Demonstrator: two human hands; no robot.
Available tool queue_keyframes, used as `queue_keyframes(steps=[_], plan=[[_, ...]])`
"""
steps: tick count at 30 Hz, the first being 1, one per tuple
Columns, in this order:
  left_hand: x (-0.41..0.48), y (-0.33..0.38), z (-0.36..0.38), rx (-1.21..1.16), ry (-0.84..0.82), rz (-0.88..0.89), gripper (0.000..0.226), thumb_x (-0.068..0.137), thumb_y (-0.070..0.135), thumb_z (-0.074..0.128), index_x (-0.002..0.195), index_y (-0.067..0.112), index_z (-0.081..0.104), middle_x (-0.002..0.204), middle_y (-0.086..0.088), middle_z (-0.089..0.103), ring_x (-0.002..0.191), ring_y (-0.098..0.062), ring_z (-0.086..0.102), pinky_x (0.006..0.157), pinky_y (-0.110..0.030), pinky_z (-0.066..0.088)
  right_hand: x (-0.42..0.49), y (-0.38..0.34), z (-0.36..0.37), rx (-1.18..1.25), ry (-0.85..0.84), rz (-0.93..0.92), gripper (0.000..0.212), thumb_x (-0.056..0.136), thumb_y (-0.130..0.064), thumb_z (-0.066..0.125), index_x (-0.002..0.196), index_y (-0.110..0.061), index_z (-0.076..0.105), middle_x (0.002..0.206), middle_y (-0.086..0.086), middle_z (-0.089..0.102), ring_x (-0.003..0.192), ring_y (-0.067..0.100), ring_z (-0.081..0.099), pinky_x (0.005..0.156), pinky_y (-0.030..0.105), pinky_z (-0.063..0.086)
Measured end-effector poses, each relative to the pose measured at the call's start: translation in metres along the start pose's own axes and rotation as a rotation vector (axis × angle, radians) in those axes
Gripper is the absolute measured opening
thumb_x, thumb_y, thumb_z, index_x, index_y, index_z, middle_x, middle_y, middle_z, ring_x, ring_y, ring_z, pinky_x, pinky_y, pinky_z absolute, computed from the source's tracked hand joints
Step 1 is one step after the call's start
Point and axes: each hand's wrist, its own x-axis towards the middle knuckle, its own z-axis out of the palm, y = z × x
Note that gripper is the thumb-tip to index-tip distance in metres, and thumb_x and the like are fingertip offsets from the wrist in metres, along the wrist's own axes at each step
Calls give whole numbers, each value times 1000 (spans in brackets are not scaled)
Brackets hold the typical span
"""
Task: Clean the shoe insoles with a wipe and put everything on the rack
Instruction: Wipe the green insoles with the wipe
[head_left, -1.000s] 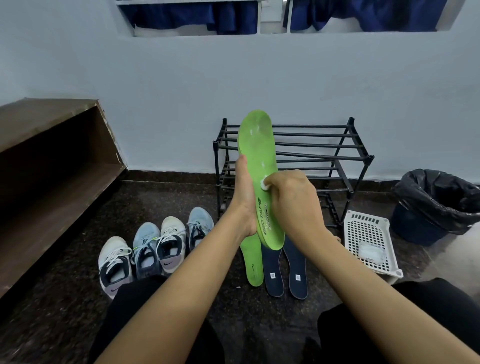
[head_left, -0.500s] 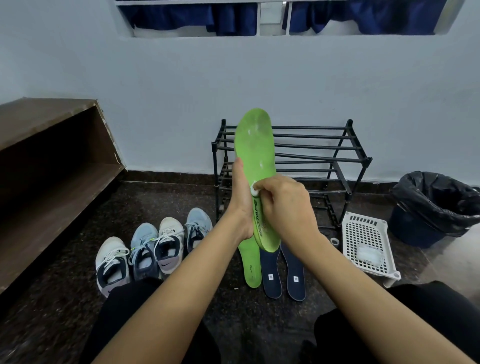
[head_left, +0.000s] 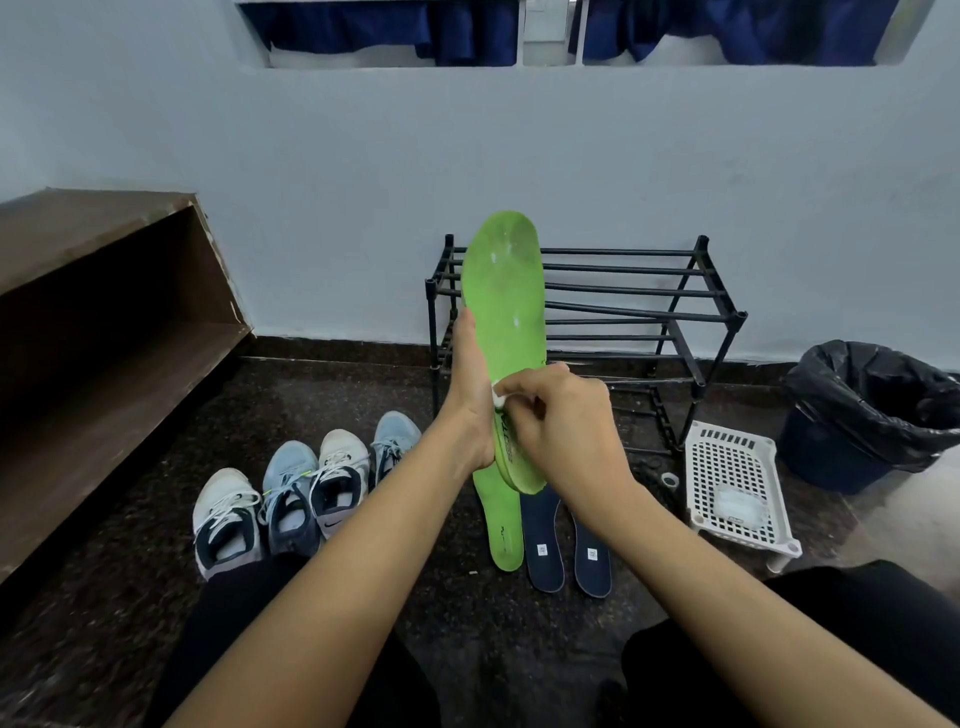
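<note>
1. The left hand (head_left: 470, 395) grips the insole (head_left: 506, 291) by its left edge and holds it upright, toe up, in front of the rack (head_left: 623, 312).
2. The right hand (head_left: 561, 421) curls round a white wipe (head_left: 498, 397), pressing it on the insole's lower half.
3. On the floor below, a second green insole (head_left: 501, 525) and two navy insoles (head_left: 543, 540) lie side by side.
4. Four shoes (head_left: 291, 493) stand to the left; a white basket (head_left: 737, 483) and a lined bin (head_left: 872, 410) sit right of the rack.

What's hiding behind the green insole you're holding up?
The black rack stands behind the insole, against the wall. The insole and the left hand cover the rack's left side, so whether anything sits there cannot be seen.
</note>
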Motion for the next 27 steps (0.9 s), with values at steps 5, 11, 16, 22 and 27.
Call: queue_keyframes(steps=[5,11,16,22,27], plan=[[-9,-11,6,78,-88,-57,72,93,71,24,89,18,73,82,-6,72,78,-22,68,70,-32,53,12,5,-9,-31,82,-1,21,80,-1,62,88,-14,76,85,2,73,76,21,66,75,25,47],[-8,-18,3,72,-75,-100,73,92,71,25,93,17,73,82,-8,73,83,-26,68,74,-34,53,7,3,-3,-35,92,10,21,80,0,61,89,-13,75,85,3,73,78,23,66,76,28,49],[0,-6,-10,-10,37,-89,75,91,72,28,86,13,72,81,-9,70,74,-24,65,66,-31,51,-7,-9,9,8,25,14,23,81,-1,58,91,-14,74,81,6,71,76,26,63,73,37,51],[-3,-14,-6,49,18,-115,75,89,75,28,96,15,73,91,-10,73,91,-28,68,80,-38,54,4,-4,3,7,24,21,22,81,-2,60,89,-16,75,81,2,72,73,23,65,72,31,51],[-11,-20,2,44,-48,-149,69,92,70,27,91,18,72,80,-7,71,79,-25,66,72,-33,52,13,0,-1,-5,94,65,20,82,-4,61,90,-16,74,83,1,72,75,22,65,72,30,47]])
